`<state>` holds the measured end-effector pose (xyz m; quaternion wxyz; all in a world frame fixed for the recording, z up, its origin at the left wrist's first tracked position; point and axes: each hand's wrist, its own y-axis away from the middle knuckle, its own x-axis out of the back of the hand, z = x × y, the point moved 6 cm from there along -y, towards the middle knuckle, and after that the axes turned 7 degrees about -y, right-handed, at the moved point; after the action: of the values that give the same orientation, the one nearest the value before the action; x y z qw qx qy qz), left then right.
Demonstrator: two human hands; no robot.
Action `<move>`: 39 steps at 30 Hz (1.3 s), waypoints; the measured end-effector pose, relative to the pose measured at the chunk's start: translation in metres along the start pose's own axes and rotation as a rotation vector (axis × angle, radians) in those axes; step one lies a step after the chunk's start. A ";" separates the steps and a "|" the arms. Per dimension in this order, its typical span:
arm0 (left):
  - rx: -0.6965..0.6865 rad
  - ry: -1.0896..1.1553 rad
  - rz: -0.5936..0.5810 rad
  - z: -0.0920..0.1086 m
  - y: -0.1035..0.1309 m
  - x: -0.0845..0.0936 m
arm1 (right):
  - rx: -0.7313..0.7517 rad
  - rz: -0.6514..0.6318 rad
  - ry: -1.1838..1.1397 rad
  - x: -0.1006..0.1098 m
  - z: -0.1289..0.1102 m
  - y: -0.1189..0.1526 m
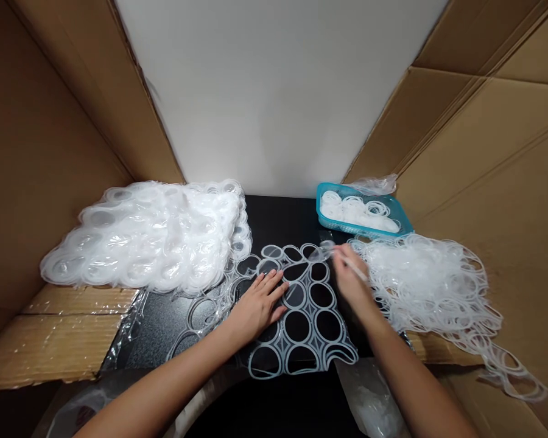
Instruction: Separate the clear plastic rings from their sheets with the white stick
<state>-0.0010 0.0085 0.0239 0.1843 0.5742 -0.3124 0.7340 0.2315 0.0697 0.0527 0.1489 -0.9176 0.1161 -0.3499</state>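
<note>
On the black work surface lies a clear plastic sheet (309,297) with rows of white-edged round cut-outs. My left hand (258,304) rests flat on its left part, fingers spread. At the sheet's upper right, my right hand (349,274) is closed around a slim white pen-like tool (355,267), its kind unclear. Just beyond the right fingertips is a small clear round piece (327,246), blurred; I cannot tell whether the fingers touch it. Loose ring-patterned strips (201,313) lie left of my left hand.
A thick stack of ring-patterned plastic sheets (159,234) lies at the left. A blue tray (365,230) of white rings stands at the back right, with a heap of cut plastic webbing (432,286) in front. Cardboard walls (497,182) flank both sides.
</note>
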 end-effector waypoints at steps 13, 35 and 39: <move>0.053 0.005 0.010 -0.011 0.035 0.030 | 0.144 0.081 0.125 0.045 -0.026 -0.024; 0.037 -0.027 0.063 -0.007 0.032 0.022 | 0.265 -0.842 -0.411 -0.115 -0.081 0.008; 0.015 -0.060 0.052 -0.004 0.032 0.019 | 0.564 -0.934 -0.349 -0.116 -0.088 0.018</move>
<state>-0.0290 -0.0137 0.0338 0.1513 0.5887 -0.3273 0.7235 0.0851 0.0729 0.0384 0.2345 -0.8403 -0.4260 -0.2394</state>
